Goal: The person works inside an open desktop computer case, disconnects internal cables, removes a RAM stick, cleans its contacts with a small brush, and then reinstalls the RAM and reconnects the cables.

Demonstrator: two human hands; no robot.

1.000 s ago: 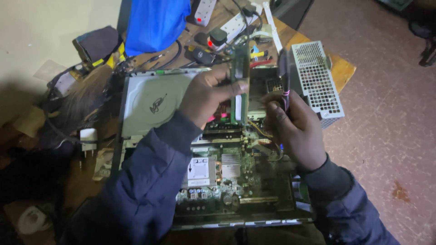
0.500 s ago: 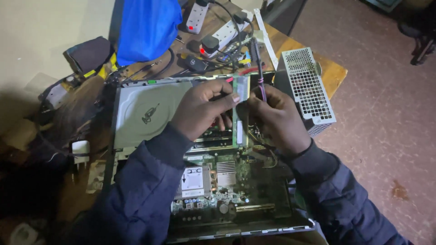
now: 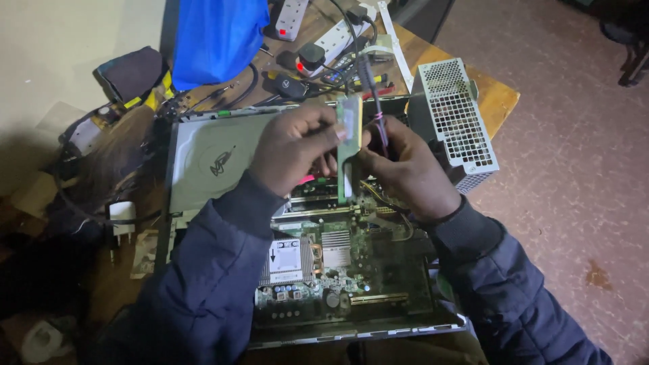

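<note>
Above the open computer case [image 3: 203, 162], the left hand [image 3: 294, 152] has its grip clamped on a green memory stick [image 3: 349, 145], with the fingers on the left face and the thumb near the top edge. The stick stands upright, on its narrow end, just over the motherboard [image 3: 338, 270] and not yet in any slot. The right hand [image 3: 405, 172] is closed around a thin purple-handled tool [image 3: 378, 122], and its tip seems to touch the right face of the stick; I cannot tell what kind of tool it is.

In my judgement, the step goes well if the left grip stays on the 2 long edges, away from the contacts at the bottom end. The right hand should work with light pressure only, because the stick is thin and can bend. It is better to keep both hands over the case, so that a slip lands on the board and not on the floor.

Around them, a perforated metal box [image 3: 456, 115] stands just right of the case, and power strips [image 3: 324, 34] lie at the far side of the wooden surface [image 3: 497, 91].
</note>
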